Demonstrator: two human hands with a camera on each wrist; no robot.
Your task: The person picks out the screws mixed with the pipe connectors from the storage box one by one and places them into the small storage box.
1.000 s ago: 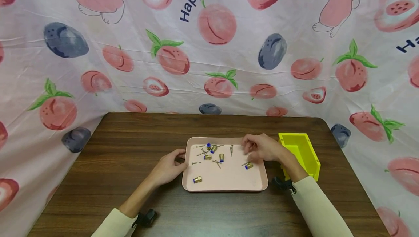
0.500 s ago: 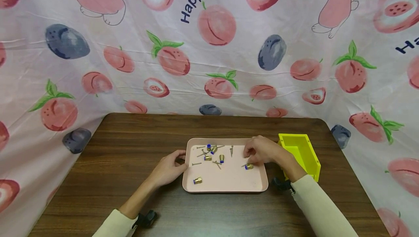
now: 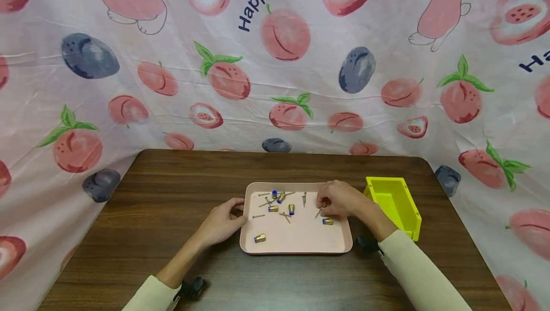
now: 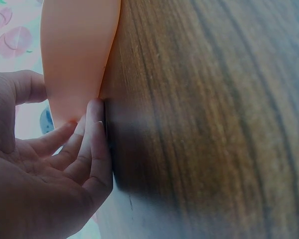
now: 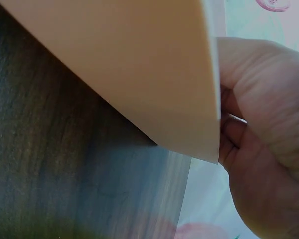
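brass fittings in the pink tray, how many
6 brass fittings in the tray: one front left, two back left, two just nearer, one beside the right hand, which may hide others.

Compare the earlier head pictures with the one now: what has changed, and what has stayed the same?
The right hand has moved slightly left and closed up; it now seems to pinch a screw, which has swung round. The nearby brass fitting has turned slightly. Unchanged: the left hand at the left edge of the tray, the tray itself and the yellow bin.
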